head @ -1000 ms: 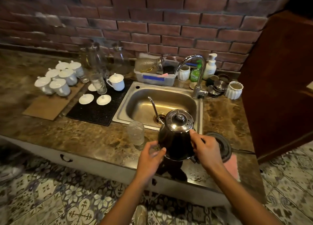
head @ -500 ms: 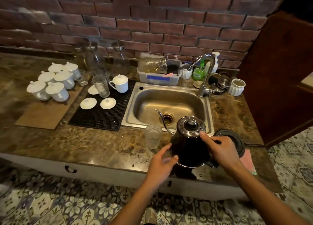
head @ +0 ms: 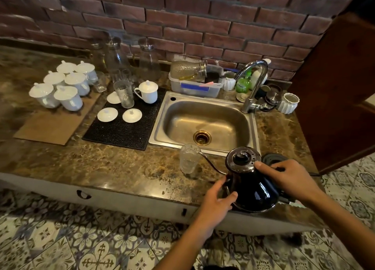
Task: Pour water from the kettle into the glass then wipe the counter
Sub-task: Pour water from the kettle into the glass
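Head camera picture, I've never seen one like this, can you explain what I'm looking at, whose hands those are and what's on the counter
There is no machine here. The picture comes from a wide-angle camera worn on a person's head, looking forward and down, so the two bare arms coming up from the bottom edge are the wearer's own.

The right hand reaches over the back of a black gooseneck kettle, fingers at the lid edge; its grip is hidden behind the kettle. The left hand steadies the kettle's front. The kettle is tipped so its thin spout reaches the rim of a clear glass standing on the brown stone counter, just in front of the steel sink.

Further left are a black mat with white lids and a cup, and a cluster of lidded white cups.
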The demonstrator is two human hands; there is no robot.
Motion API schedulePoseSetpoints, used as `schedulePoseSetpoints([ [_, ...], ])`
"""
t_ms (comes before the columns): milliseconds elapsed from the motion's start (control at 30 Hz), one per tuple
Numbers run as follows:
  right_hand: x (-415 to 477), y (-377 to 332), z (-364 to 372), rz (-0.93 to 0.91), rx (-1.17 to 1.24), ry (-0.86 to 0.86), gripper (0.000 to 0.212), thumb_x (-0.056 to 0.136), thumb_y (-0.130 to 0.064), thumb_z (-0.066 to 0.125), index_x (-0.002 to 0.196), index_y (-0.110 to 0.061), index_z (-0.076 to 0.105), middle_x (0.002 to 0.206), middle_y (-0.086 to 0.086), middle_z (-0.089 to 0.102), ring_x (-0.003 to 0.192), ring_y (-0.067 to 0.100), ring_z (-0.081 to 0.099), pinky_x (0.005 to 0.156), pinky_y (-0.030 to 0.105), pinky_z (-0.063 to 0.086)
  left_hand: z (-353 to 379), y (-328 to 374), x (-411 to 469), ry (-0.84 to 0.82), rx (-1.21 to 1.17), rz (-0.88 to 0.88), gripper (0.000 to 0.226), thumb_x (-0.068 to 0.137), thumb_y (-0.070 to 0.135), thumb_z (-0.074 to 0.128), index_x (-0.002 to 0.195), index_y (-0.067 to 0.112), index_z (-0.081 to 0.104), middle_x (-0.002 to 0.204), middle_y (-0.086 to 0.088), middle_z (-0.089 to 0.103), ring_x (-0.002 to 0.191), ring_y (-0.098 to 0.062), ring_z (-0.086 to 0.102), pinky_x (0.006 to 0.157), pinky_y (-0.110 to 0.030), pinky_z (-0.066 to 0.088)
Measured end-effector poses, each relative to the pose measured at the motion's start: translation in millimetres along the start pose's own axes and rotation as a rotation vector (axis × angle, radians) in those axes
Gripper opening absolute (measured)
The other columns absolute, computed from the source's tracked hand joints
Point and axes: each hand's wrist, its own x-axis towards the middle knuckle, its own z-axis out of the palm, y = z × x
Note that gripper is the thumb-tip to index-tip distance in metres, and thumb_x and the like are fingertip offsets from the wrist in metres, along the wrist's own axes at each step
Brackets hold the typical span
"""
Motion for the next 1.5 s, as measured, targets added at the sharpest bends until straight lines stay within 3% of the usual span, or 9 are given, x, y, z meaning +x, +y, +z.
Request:
schedulePoseSetpoints([
  [67,2.6,-3.4,-2.0,0.001,-0.05,-0.007,0.069,0.074,-0.079,0.059,0.05,-0.014,0.051,0.047,0.004,0.043,0.044,0.018,0.038,0.053,0.031,0.029,2.3,-2.4,0.5,0.017,-0.017,-0.007,0.066,0.096,0.02,0.064,0.153,0.031,0.032,0.156,0.001,0.036,0.108,-0.002,0.059,0.105,-0.036,0.051],
  [133,6.1,-6.6,-3.8,-0.003,-0.1,-0.007,0.074,0.074,-0.081,0.059,0.049,-0.012,0.049,0.047,0.004,0.042,0.045,0.018,0.036,0.053,0.032,0.027,4.7,-5.1,2.9,0.03,-0.036,-0.013,0.068,0.096,0.021,0.065,0.154,0.03,0.031,0.16,-0.005,0.031,0.127,-0.017,0.055,0.105,-0.037,0.051],
  [233,13.3,-11.6,-4.4,-0.006,-0.143,-0.03,0.09,0.073,-0.086,0.056,0.056,0.003,0.058,0.045,0.003,0.048,0.041,0.015,0.039,0.051,0.032,0.03,7.8,-5.9,5.9,0.031,-0.097,-0.015,0.07,0.096,0.021,0.064,0.155,0.028,0.028,0.16,-0.006,0.032,0.135,-0.026,0.05,0.106,-0.039,0.05],
  [367,21.0,-25.3,-5.8,-0.032,-0.241,-0.039,0.09,0.07,-0.091,0.051,0.053,-0.004,0.061,0.043,0.001,0.046,0.039,0.015,0.038,0.047,0.029,0.028,9.7,-7.6,8.5,0.041,-0.137,-0.022,0.07,0.096,0.023,0.065,0.155,0.028,0.028,0.16,-0.006,0.032,0.134,-0.026,0.052,0.106,-0.039,0.051],
  [533,28.1,-36.8,-9.5,-0.024,-0.319,-0.066,0.107,0.061,-0.101,0.043,0.066,0.003,0.071,0.051,0.019,0.058,0.042,0.016,0.047,0.049,0.031,0.035,13.1,-5.8,10.2,0.027,-0.17,-0.021,0.068,0.096,0.023,0.064,0.154,0.028,0.029,0.157,-0.004,0.035,0.124,-0.022,0.061,0.104,-0.039,0.052],
  [767,28.3,-56.8,-12.6,-0.001,-0.366,-0.08,0.093,0.062,-0.092,0.047,0.057,-0.001,0.067,0.046,0.007,0.052,0.041,0.016,0.045,0.048,0.029,0.035,12.6,0.2,9.2,0.021,-0.186,-0.006,0.063,0.096,0.026,0.064,0.152,0.03,0.033,0.149,0.001,0.043,0.117,-0.02,0.063,0.099,-0.036,0.055],
  [900,25.9,-66.6,-12.9,-0.014,-0.411,-0.065,0.071,0.078,-0.078,0.058,0.049,-0.014,0.05,0.045,0.0,0.042,0.041,0.015,0.037,0.046,0.026,0.028,13.3,2.2,9.6,0.026,-0.221,-0.014,0.065,0.096,0.025,0.065,0.152,0.03,0.033,0.13,0.012,0.046,0.118,-0.02,0.063,0.1,-0.038,0.055],
  [1233,29.9,-72.9,-16.0,-0.032,-0.462,-0.09,0.07,0.083,-0.075,0.058,0.048,-0.016,0.044,0.044,-0.003,0.037,0.04,0.013,0.031,0.044,0.024,0.024,15.4,2.4,14.9,0.014,-0.27,-0.023,0.065,0.095,0.022,0.065,0.152,0.025,0.033,0.118,0.015,0.052,0.116,-0.023,0.065,0.1,-0.039,0.055],
  [1500,33.0,-73.5,-19.3,-0.021,-0.463,-0.082,0.071,0.08,-0.079,0.058,0.051,-0.015,0.045,0.046,0.0,0.04,0.042,0.016,0.035,0.046,0.027,0.026,18.3,1.0,18.2,0.021,-0.264,0.005,0.061,0.095,0.021,0.065,0.149,0.027,0.036,0.13,0.008,0.053,0.116,-0.024,0.065,0.102,-0.04,0.054],
])
